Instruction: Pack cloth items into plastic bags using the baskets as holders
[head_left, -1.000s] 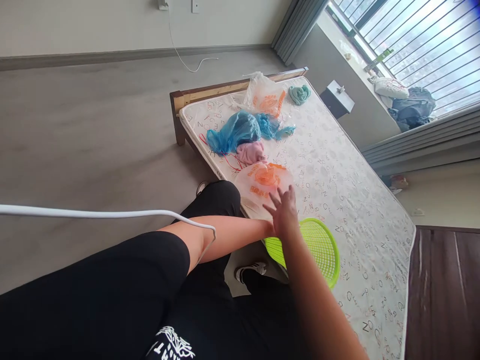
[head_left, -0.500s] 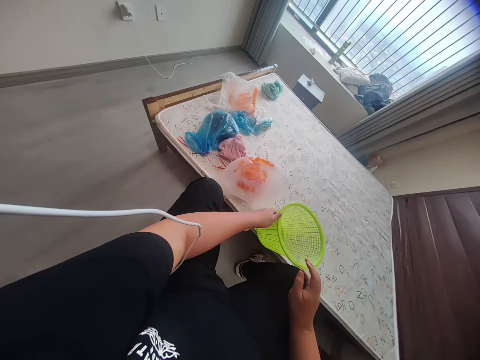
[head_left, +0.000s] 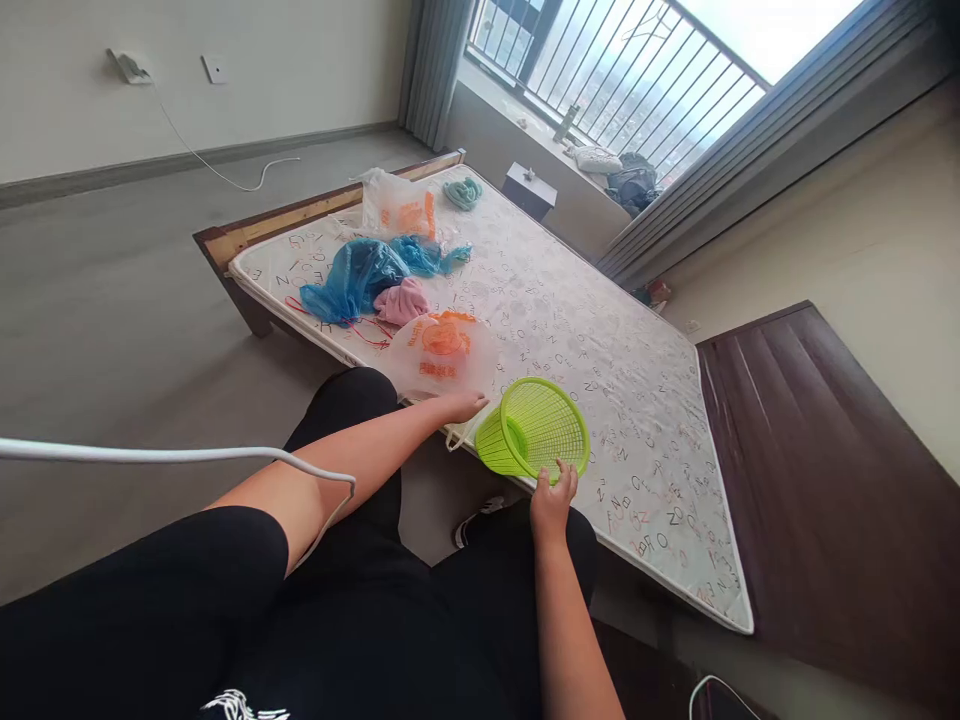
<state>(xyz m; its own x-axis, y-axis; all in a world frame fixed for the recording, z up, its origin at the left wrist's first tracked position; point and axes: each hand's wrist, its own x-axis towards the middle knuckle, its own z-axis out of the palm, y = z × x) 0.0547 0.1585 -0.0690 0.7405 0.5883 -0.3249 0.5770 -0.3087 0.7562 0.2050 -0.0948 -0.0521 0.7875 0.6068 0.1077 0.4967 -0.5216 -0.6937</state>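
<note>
A bright green mesh basket (head_left: 491, 435) stands tilted at the bed's near edge, its wide mouth facing up toward me. My right hand (head_left: 553, 500) has its thumb and fingers on the near rim. Just left of the basket, my left hand (head_left: 465, 405) reaches over the mattress edge with fingers extended, apart from the rim. Beside it lies a clear plastic bag with orange print (head_left: 442, 350), and a pale strip hangs below the fingers. Behind that are a pink cloth (head_left: 403, 301) and a blue plastic bag (head_left: 352, 280).
The letter-patterned mattress (head_left: 637, 400) rests on a wooden bed frame (head_left: 300, 218). Farther back lie another printed bag (head_left: 397, 203) and a green cloth (head_left: 462, 193). A nightstand (head_left: 529, 188) stands by the window. A white cable (head_left: 150, 455) crosses in front of my left arm.
My left hand has come off the basket's rim to its left. My right hand has moved onto the near rim. The view has shifted to the right.
</note>
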